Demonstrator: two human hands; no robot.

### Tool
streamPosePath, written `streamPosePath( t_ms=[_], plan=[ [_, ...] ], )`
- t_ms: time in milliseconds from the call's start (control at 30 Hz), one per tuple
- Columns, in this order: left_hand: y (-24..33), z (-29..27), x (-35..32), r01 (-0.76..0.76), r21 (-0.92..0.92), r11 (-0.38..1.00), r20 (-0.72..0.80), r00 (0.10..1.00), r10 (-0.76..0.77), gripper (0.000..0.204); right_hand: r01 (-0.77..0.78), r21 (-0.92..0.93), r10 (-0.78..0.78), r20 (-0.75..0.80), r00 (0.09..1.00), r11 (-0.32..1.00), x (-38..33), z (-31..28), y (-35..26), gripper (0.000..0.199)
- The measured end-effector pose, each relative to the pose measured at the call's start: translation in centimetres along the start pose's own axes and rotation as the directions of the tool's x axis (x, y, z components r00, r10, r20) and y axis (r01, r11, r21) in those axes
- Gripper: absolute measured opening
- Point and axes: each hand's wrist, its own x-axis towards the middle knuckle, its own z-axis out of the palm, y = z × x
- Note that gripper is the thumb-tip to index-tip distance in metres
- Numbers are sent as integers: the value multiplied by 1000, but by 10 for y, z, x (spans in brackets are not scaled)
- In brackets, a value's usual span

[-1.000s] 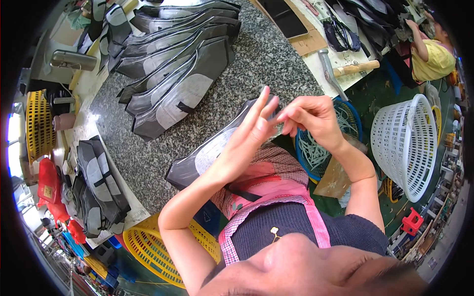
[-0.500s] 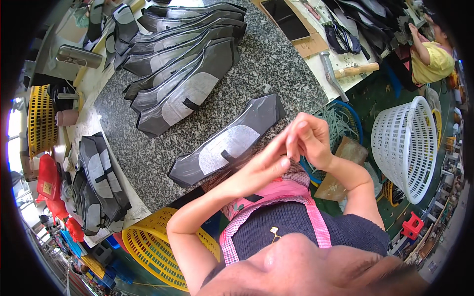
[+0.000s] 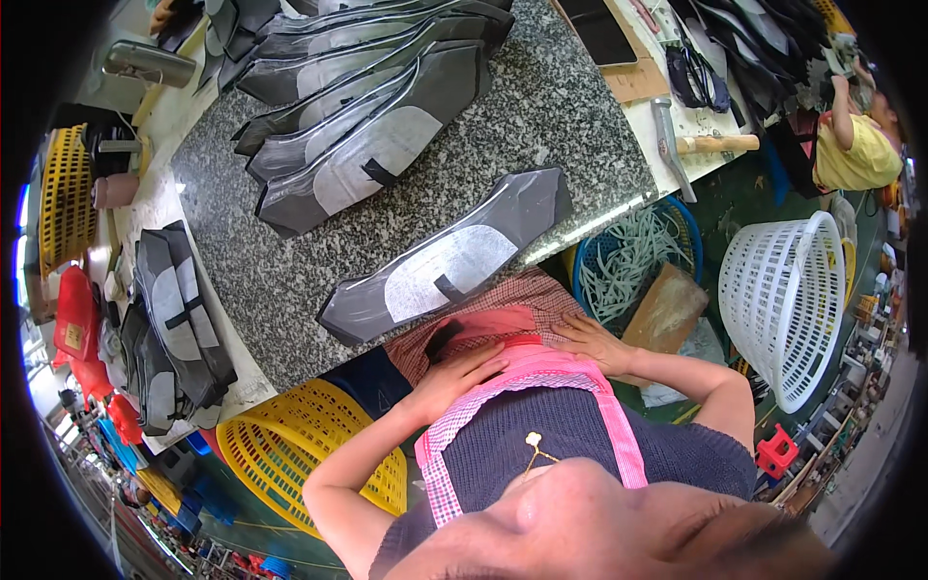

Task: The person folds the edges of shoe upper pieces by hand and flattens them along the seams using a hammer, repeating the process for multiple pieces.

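My left hand (image 3: 459, 377) lies flat with its fingers stretched on the front of my pink apron (image 3: 546, 362). On the apron's other side rests my right hand (image 3: 590, 343), its fingers spread, and it holds nothing either. Just beyond both hands, a single dark grey curved piece (image 3: 532, 203) with a light grey patch and a small black tab lies slantwise along the near edge of the speckled stone slab (image 3: 261, 319). Farther off on the slab, several like pieces (image 3: 425, 101) overlap in a row.
A hammer (image 3: 710, 144) and a phone (image 3: 596, 34) lie at the far right. More grey pieces (image 3: 179, 319) sit left of the slab. Around the table stand a yellow basket (image 3: 280, 440), a white basket (image 3: 783, 300) and a blue basket (image 3: 696, 232) holding pale strips. Another person (image 3: 855, 150) works at far right.
My hands were together above the slab's near edge; they have come apart and down onto my apron. The view has shifted slightly, and the single grey piece stays on the slab.
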Motion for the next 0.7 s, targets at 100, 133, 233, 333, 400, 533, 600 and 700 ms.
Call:
streamPosePath(
  t_ms=[100, 133, 233, 333, 400, 533, 600, 700],
  plan=[
    [4, 2, -19, 135, -85, 987, -15, 990, -137, 55, -12, 82, 12, 2, 1000, 997, -38, -2, 5, 53],
    [5, 3, -25, 127, -85, 988, -12, 992, -129, 55, -19, 79, 19, -2, 1000, 997, -48, -6, 8, 53],
    [10, 2, -43, 151, -107, 983, -116, 980, -164, 53, 46, 15, -46, 36, 998, 999, -63, -26, 10, 57],
    [22, -6, -65, 278, -164, 946, -290, 903, -316, 33, -25, -61, 4, -311, 950, 998, -52, -28, 4, 29],
    [2, 17, -93, 439, -695, 569, -297, 545, -784, 6, -161, -14, 151, -280, 948, 987, -43, -29, 1, 18],
    [-36, 61, -140, 815, -339, 471, -310, 376, -873, 28, -440, -14, 440, 27, 897, 898, -39, -11, 1, 15],
    [-70, 131, -165, 667, -538, 515, -85, 565, -820, 59, -525, 60, 470, 368, 802, 849, -48, 6, 10, 25],
    [-77, 198, -150, 645, -513, 567, -65, 629, -774, 77, -337, 522, 194, 308, 931, 784, -59, 42, 10, 41]
  ],
)
